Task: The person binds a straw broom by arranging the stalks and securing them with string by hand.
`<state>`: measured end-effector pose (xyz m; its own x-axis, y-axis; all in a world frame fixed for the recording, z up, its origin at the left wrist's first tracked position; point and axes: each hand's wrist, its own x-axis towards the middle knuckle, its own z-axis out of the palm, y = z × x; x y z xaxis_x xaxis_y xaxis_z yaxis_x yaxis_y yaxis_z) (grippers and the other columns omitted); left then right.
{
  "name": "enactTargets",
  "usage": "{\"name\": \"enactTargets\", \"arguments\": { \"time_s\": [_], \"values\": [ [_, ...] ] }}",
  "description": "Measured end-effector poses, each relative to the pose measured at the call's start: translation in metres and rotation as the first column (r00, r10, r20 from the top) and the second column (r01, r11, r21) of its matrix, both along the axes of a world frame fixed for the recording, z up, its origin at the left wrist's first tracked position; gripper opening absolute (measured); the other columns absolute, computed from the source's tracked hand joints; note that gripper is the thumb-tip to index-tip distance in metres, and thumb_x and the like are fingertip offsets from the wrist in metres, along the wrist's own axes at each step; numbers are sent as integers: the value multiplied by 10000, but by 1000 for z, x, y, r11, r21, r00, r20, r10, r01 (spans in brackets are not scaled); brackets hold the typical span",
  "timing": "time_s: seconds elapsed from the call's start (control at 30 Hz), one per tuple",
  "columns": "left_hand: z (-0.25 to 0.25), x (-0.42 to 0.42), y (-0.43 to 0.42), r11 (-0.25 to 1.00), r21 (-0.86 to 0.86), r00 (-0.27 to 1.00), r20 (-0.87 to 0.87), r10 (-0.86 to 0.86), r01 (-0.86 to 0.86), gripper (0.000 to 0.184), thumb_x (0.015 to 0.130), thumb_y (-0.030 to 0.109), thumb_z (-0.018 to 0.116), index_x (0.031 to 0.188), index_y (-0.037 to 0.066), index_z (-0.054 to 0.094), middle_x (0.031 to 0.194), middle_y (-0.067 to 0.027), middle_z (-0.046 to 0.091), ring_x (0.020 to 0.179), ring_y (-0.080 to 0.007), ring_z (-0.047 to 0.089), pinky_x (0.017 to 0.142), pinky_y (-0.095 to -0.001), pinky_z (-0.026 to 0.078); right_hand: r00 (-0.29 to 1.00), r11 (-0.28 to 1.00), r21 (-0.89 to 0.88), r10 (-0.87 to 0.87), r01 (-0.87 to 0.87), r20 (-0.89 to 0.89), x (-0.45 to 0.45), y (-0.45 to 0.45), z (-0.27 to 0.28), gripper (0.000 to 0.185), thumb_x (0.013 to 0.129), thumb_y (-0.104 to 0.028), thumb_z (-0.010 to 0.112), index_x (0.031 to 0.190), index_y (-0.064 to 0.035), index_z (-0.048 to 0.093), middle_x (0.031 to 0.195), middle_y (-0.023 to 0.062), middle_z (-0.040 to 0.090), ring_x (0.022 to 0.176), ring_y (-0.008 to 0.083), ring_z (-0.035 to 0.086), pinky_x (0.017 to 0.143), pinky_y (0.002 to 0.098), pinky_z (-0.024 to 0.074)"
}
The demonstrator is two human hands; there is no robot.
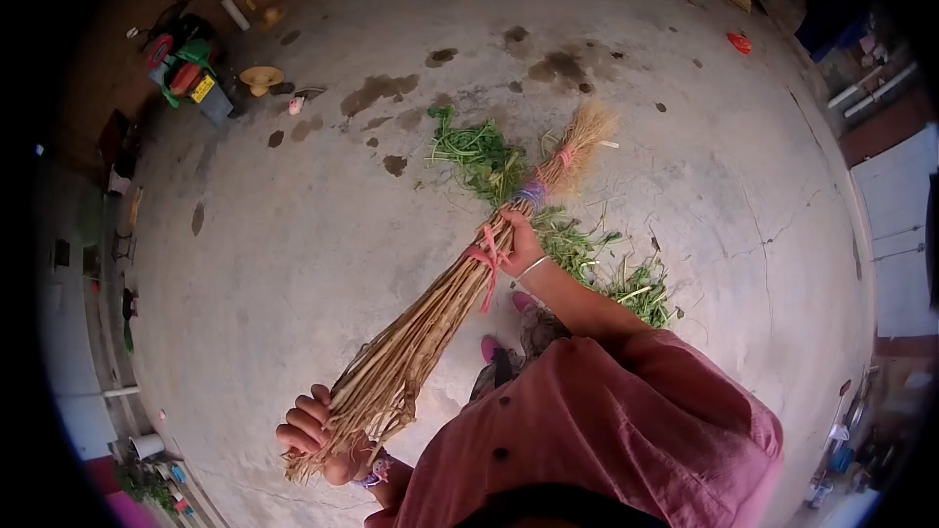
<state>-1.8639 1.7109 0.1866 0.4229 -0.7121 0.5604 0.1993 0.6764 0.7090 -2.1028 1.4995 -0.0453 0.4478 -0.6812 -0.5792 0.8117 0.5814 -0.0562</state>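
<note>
A long broom of dry stalks (411, 323) lies slantwise across my view, held in both hands. A pink strip ties its middle, a purple binding wraps it higher up, and fine pale bristles fan out at the far end. My right hand (520, 242) wraps round the stalks between the pink tie and the purple binding. At the thick, loose near end, my left hand (311, 427) has its fingers curled round the stalk ends. Beyond and beneath the broom, green plant cuttings (479, 152) lie on the concrete floor (293, 284), with more green stems (636, 291) to the right.
Dark wet stains (380, 93) mark the floor ahead. A straw hat (261, 78) lies at the left, near a parked vehicle with a yellow plate (202, 89). A red bag (739, 43) sits far right. My pink shoes (491, 347) are below the broom.
</note>
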Motion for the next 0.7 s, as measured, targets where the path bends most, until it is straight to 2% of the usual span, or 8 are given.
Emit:
{"name": "enactTargets", "arguments": {
  "time_s": [0.13, 0.2, 0.23, 0.33, 0.4, 0.43, 0.57, 0.7],
  "values": [
    [26, 8, 95, 872, 12, 867, 118, 485, -489, 163, 786, 194, 480, 743, 128, 336, 744, -4, 337, 757, -172, 337, 735, -337, 301, 938, 938, 57, 338, -342, 78, 111, 51, 24, 222, 761, -213, 561, 880, -39, 493, 849, 142, 575, 786, 283, 587, 733, 431, 500],
    [19, -12, 142, 315, 18, 292, 428, 855, -949, 154, 814, 247, 497, 810, 114, 421, 822, -26, 422, 847, -215, 410, 808, -391, 359, 848, 853, 30, 515, -522, 123, 142, 76, 29, 231, 752, -212, 572, 881, -40, 489, 869, 142, 574, 806, 281, 587, 748, 430, 498],
    [10, -31, 158, -310, -87, -293, 638, 712, -947, 253, 840, 358, 503, 892, 112, 532, 923, -46, 532, 980, -268, 494, 860, -474, 399, 809, 811, 40, 579, -584, 101, 153, 89, 35, 235, 750, -215, 573, 883, -40, 488, 866, 139, 575, 805, 278, 587, 750, 430, 498],
    [9, -87, 192, -575, -148, -465, 759, 456, -805, 297, 820, 402, 540, 918, 121, 542, 908, -57, 544, 941, -273, 510, 858, -474, 405, 656, 656, -2, 754, -754, 38, 171, 122, 18, 240, 747, -271, 579, 848, -63, 516, 749, 99, 589, 729, 226, 598, 712, 346, 492],
    [0, -113, 201, 95, 85, 121, 399, 909, -992, 245, 741, 252, 587, 796, 119, 389, 779, -23, 382, 794, -202, 383, 812, -381, 346, 537, 536, -31, 844, -843, 2, 183, 133, -11, 257, 744, -298, 570, 841, -65, 520, 756, 102, 595, 716, 222, 596, 693, 354, 492],
    [-1, -128, 205, 452, 49, 454, 138, 880, -891, 306, 702, 177, 611, 735, 118, 313, 715, -6, 302, 720, -166, 319, 788, -334, 317, 474, 474, 26, 880, -880, 31, 181, 138, -17, 254, 742, -290, 571, 837, -60, 523, 771, 110, 601, 712, 228, 596, 706, 363, 491],
    [-32, -167, 229, 204, 217, 223, 66, 973, -955, 359, 628, 166, 666, 734, 131, 324, 690, 9, 288, 698, -160, 316, 776, -361, 306, 331, 331, 148, 943, -932, -26, 143, 178, -64, 266, 746, -282, 564, 880, -57, 522, 822, 126, 606, 757, 243, 599, 755, 380, 491],
    [-71, -166, 280, 234, 260, 224, -68, 972, -937, 383, 540, 122, 641, 716, 142, 301, 652, 18, 286, 645, -139, 288, 683, -317, 261, 319, 301, 211, 946, -930, 56, 100, 211, -72, 224, 751, -265, 554, 876, -84, 512, 815, 105, 586, 760, 241, 590, 724, 385, 496]
  ]
}}
